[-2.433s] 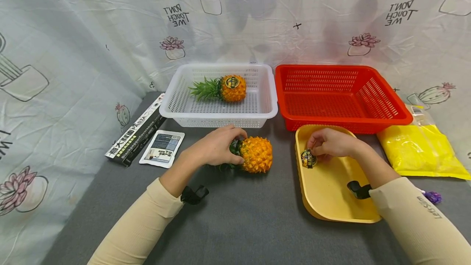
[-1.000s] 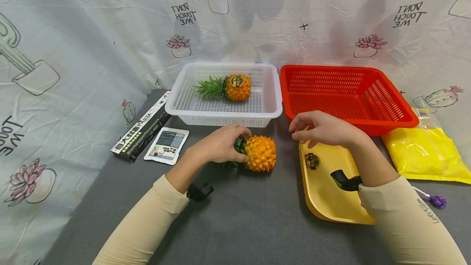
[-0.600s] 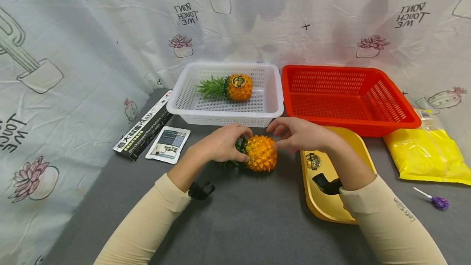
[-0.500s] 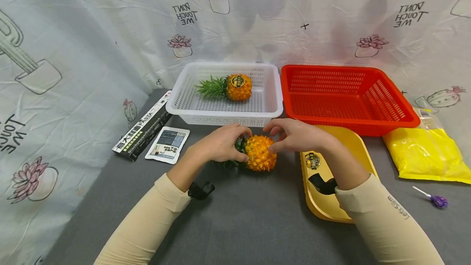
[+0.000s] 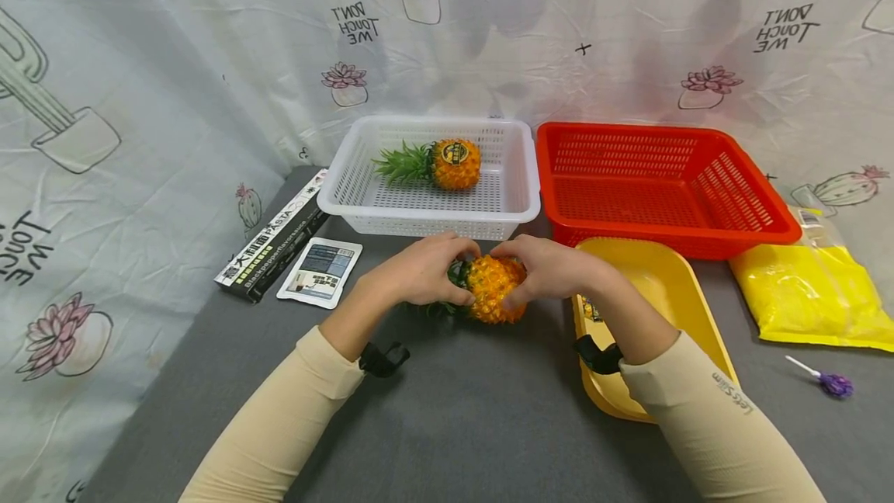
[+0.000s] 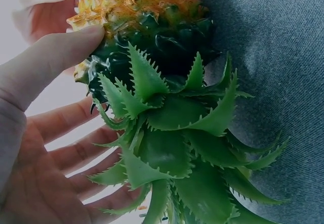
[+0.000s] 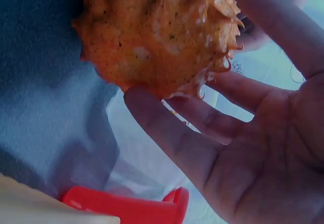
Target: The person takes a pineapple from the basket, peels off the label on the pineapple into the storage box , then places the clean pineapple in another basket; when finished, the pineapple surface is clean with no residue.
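A small orange pineapple [image 5: 492, 282] lies on its side on the grey table, its crown to the left. My left hand [image 5: 427, 272] grips it where the green leaves meet the body; in the left wrist view the thumb presses the dark green top end, beside the serrated leaves [image 6: 174, 133]. My right hand [image 5: 548, 268] curls around the rounded orange end, and in the right wrist view its fingers touch the spiky skin [image 7: 152, 37]. Right of it stands a yellow tray [image 5: 687, 309], where a black round label [image 5: 590, 309] shows partly behind my right wrist.
Behind stand a white basket [image 5: 426, 217] holding another labelled pineapple [image 5: 457, 169] and a red basket [image 5: 663, 233]. Left lie a pasta box [image 5: 268, 243] and a white packet [image 5: 321, 274]. Right lie a yellow bag [image 5: 810, 293] and a purple lollipop [image 5: 834, 385].
My right hand has let go of the black label in the yellow tray and moved left onto the pineapple, closing around its orange end. The left hand has kept its hold.
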Demonstrator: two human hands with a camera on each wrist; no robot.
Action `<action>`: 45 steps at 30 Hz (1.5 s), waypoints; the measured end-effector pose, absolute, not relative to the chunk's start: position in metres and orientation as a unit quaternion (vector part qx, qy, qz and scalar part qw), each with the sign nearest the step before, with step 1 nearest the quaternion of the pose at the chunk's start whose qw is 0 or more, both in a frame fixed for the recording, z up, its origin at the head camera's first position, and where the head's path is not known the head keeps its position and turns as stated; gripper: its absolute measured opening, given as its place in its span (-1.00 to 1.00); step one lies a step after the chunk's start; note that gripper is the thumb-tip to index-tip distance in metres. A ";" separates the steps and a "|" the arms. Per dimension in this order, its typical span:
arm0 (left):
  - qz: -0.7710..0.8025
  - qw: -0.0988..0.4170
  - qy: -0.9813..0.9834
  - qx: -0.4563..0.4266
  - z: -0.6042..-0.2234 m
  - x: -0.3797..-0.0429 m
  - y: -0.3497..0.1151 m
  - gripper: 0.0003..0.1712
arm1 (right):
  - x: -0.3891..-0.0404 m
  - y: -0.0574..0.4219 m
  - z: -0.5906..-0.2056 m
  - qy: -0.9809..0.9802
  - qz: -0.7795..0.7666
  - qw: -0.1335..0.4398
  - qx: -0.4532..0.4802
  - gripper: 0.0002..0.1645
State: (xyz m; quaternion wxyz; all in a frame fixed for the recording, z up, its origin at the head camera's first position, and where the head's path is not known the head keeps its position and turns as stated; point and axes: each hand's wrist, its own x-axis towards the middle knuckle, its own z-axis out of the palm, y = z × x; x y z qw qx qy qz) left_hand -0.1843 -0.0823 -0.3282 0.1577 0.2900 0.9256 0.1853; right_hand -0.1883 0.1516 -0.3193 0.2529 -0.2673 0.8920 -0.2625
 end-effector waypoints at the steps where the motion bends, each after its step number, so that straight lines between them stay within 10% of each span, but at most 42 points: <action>1: 0.186 0.158 0.925 0.290 -0.328 -0.185 -0.082 -0.25 | -0.188 0.151 -0.320 0.893 -0.259 0.252 -0.269 -0.03; 45: 0.200 0.153 0.922 0.294 -0.329 -0.184 -0.088 -0.25 | -0.185 0.135 -0.324 0.914 -0.212 0.211 -0.274 0.05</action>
